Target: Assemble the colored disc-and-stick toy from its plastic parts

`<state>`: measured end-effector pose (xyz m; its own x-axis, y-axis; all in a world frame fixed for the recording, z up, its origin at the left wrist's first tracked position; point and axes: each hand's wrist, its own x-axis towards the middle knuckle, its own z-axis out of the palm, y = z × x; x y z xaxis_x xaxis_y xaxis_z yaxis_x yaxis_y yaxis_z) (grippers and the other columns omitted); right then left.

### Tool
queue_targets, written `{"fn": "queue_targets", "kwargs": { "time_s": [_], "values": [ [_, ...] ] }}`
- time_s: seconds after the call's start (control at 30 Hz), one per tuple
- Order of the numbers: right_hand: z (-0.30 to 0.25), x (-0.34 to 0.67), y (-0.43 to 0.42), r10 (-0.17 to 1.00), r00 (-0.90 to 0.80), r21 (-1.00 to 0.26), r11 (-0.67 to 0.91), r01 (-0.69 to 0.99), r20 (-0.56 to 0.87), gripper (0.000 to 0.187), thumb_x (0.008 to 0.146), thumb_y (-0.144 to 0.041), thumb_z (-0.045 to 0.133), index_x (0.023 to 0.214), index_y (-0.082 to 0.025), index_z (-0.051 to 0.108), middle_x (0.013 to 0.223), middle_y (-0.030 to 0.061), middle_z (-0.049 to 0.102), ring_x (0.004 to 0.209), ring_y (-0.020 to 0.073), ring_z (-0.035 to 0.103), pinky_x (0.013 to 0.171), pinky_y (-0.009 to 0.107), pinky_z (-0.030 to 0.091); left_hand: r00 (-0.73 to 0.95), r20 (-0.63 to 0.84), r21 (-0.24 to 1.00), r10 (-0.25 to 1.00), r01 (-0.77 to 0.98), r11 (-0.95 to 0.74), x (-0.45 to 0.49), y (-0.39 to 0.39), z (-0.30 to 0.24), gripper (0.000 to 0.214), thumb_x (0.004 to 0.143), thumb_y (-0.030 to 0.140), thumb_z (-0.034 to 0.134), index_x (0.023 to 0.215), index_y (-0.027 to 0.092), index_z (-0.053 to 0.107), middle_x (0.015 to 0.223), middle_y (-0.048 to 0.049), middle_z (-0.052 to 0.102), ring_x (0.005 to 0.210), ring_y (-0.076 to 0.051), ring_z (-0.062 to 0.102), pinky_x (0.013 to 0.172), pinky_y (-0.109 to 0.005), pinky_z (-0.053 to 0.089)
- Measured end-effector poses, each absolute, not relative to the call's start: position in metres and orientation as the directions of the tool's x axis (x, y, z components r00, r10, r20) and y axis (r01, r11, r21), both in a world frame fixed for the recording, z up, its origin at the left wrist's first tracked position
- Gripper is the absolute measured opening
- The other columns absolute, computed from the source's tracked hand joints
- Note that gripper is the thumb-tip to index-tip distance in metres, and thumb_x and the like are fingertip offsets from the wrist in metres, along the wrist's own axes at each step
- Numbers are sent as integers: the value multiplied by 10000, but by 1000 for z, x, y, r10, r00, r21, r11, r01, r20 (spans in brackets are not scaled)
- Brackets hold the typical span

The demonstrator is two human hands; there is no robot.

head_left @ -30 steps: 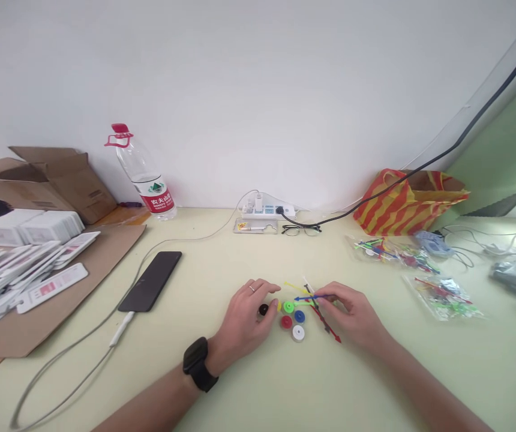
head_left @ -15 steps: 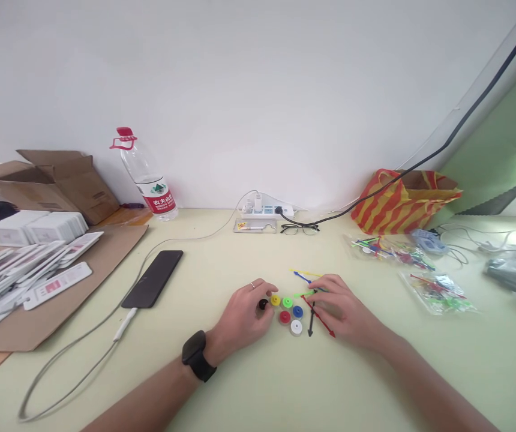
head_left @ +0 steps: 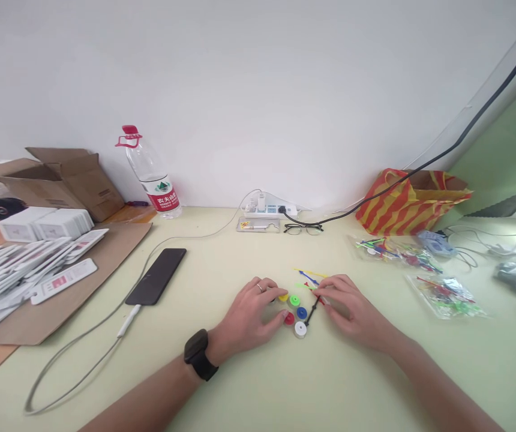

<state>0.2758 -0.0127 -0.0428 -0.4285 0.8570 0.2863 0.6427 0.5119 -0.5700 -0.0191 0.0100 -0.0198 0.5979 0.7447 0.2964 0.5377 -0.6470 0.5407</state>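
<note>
Small round pieces stand in a cluster on the table: yellow [head_left: 283,297], green [head_left: 294,300], blue [head_left: 302,313], red [head_left: 289,318] and white [head_left: 300,329]. My left hand [head_left: 255,312] curves round their left side, thumb and forefinger apart, fingertips at the yellow and red ones. A black arrow-shaped spinner [head_left: 314,311] slants between the white piece and my right hand [head_left: 352,306], whose fingertips pinch its upper end. Beyond lie a blue arrow [head_left: 307,276] and a yellow arrow [head_left: 312,273]; my right fingers partly cover a green and a red one.
Bags of small coloured parts [head_left: 447,296] lie to the right, before a striped bag [head_left: 413,204]. Glasses [head_left: 303,229] and a power strip [head_left: 269,207] are at the back. A charging phone [head_left: 156,277], a bottle [head_left: 161,192] and white tags [head_left: 64,281] sit left.
My left hand has shifted right to the yellow and red pieces, and the black piece is out of sight. The black arrow has turned, its lower tip swinging left toward the white piece.
</note>
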Motion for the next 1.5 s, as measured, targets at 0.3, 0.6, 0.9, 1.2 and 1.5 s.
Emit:
{"fn": "queue_targets", "kwargs": {
  "time_s": [0.3, 0.6, 0.9, 1.2, 1.5],
  "values": [
    [-49, 276, -10, 875, -328, -572, 482, 664, 356, 97, 978, -276, 605, 984, -280, 702, 1135, 95, 690, 1142, 301, 620, 962, 505, 555, 586, 300, 541, 753, 545, -640, -19, 10, -21, 376, 949, 191, 589, 1314, 260, 642, 1196, -77, 678, 1052, -250, 641, 955, -432, 544],
    [-44, 275, -12, 874, -367, -564, 486, 667, 319, 117, 983, -260, 598, 1004, -285, 711, 1096, 83, 707, 1111, 291, 622, 954, 493, 551, 565, 327, 622, 758, 475, -622, -19, 14, -28, 394, 943, 79, 500, 1273, 239, 643, 1169, -83, 673, 1081, -228, 648, 944, -406, 560],
    [-33, 274, -17, 870, -353, -649, 492, 580, 345, 81, 961, -222, 596, 940, -272, 657, 1059, 68, 712, 1059, 269, 645, 942, 447, 541, 568, 323, 631, 757, 466, -620, -19, 11, -26, 339, 1022, 154, 463, 1299, 247, 637, 1183, -75, 684, 1127, -234, 625, 996, -419, 538],
    [-41, 280, -10, 906, -163, -633, 392, 667, 390, 86, 943, -252, 586, 874, -255, 637, 851, 41, 697, 790, 229, 650, 718, 370, 520, 534, 369, 616, 761, 473, -630, -17, 11, -24, 251, 1080, 287, 464, 1210, 241, 674, 1078, -63, 700, 1061, -227, 628, 946, -406, 534],
    [-49, 294, -5, 922, -141, -455, 305, 837, 360, 117, 957, -255, 555, 944, -245, 671, 970, 62, 712, 926, 252, 670, 806, 407, 546, 443, 358, 599, 822, 566, -566, -19, 18, -37, 200, 1045, 250, 517, 1178, 233, 664, 1125, -53, 716, 1110, -238, 635, 999, -442, 525]
  ]
}}
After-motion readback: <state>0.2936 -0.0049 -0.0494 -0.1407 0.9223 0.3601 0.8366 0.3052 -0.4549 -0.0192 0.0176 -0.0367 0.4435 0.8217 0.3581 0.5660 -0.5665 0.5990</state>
